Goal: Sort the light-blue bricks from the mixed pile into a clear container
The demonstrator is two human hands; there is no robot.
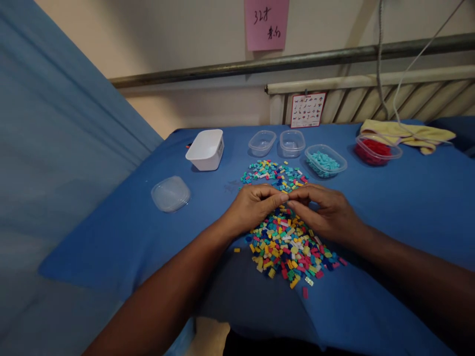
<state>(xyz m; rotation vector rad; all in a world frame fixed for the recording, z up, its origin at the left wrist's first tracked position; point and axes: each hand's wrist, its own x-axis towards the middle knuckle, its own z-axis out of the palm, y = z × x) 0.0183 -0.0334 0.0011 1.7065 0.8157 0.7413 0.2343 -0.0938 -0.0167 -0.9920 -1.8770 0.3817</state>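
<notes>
Both of my hands meet over a heap of small building bricks (pixel 285 242) in yellow, red, blue, white and green. My left hand (pixel 256 202) is closed, thumb and index finger pinched together. Fingertip to fingertip with it, my right hand (pixel 324 210) is pinched too. Whatever sits between the fingertips is too small or too covered to make out. Just beyond the hands lies a looser spread of mostly turquoise bricks (pixel 261 169). A clear tub of light blue bricks (pixel 324 163) stands past my right hand.
At the back are a white container (pixel 206 153), two clear tubs, one on the left (pixel 262 143) and one on the right (pixel 292 143), and a tub of red pieces (pixel 373 151) near a yellow cloth (pixel 404 132). Stacked clear lids (pixel 170 194) lie left. A blue curtain (pixel 67 99) hangs alongside.
</notes>
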